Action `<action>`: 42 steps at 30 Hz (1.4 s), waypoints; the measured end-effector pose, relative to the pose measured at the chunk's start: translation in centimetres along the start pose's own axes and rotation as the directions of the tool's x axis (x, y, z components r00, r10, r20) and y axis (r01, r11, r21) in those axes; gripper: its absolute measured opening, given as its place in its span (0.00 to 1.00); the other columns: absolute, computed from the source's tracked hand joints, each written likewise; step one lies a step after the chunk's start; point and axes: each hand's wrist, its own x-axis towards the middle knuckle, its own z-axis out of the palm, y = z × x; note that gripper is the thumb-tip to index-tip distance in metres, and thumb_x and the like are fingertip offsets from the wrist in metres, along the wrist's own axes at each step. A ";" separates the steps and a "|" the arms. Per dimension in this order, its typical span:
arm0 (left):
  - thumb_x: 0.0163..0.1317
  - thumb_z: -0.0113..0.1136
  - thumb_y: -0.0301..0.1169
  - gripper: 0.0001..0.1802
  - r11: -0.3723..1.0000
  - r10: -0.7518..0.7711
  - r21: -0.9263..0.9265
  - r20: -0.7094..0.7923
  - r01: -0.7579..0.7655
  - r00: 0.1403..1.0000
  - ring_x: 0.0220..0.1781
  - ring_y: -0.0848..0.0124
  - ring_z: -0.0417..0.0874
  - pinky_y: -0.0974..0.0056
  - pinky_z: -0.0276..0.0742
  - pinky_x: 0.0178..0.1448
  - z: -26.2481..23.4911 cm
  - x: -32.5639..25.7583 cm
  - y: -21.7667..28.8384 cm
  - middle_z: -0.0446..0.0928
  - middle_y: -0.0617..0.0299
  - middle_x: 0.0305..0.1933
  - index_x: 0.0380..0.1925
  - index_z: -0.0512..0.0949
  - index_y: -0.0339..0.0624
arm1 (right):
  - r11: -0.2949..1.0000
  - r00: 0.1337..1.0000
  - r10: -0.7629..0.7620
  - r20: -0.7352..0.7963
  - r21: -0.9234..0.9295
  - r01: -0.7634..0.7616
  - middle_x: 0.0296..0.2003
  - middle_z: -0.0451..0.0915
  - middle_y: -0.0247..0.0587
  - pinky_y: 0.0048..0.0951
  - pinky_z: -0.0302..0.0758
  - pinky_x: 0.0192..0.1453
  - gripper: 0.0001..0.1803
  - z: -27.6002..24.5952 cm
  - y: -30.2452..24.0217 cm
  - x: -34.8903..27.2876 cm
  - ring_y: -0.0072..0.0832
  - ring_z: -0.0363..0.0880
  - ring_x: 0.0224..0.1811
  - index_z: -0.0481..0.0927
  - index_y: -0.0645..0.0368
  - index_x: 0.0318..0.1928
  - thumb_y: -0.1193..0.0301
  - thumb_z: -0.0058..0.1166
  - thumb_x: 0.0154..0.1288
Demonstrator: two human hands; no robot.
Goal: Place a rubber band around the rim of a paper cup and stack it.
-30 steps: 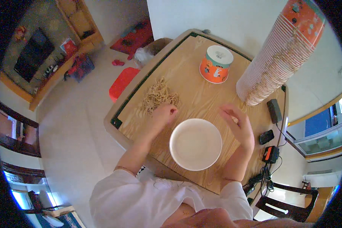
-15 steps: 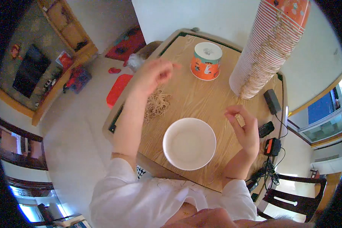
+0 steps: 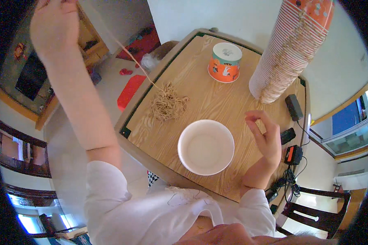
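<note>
My left hand point(image 3: 55, 30) is raised at the top left, its fingertips partly cut off by the picture's edge. A taut strand of tan twine point(image 3: 129, 52) runs up toward it from a tangled twine pile point(image 3: 169, 103) on the table. The fingers look closed on that strand. Over the table's right side, my right hand point(image 3: 266, 136) has thumb and fingers bent together in a pinch; whatever they hold, if anything, is too small to see. Between my arms stands a white paper bowl point(image 3: 205, 148), upright, its inside showing nothing.
An orange and teal paper bowl point(image 3: 225, 63) sits upside down at the back. Beside it leans a tall stack of paper bowls point(image 3: 284, 57) with twine along its side. Black adapters point(image 3: 293, 108) and cables line the right edge; a dark chair point(image 3: 319, 212) stands beyond.
My left hand has swept up and left from above the twine pile, drawing out a strand. The pile is now uncovered. My right hand has barely moved.
</note>
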 end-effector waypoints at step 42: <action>0.53 0.62 0.26 0.04 -0.376 -0.263 0.853 -0.473 0.362 0.841 0.29 0.68 0.81 0.66 0.75 0.35 -15.4 -19.7 -21.5 0.80 0.54 0.30 0.29 0.81 0.38 | 0.919 0.912 0.015 0.409 -0.364 0.148 0.32 0.79 0.41 0.38 0.74 0.37 0.06 3.5 4.6 -0.1 0.40 0.78 0.37 0.76 0.56 0.36 0.69 0.53 0.60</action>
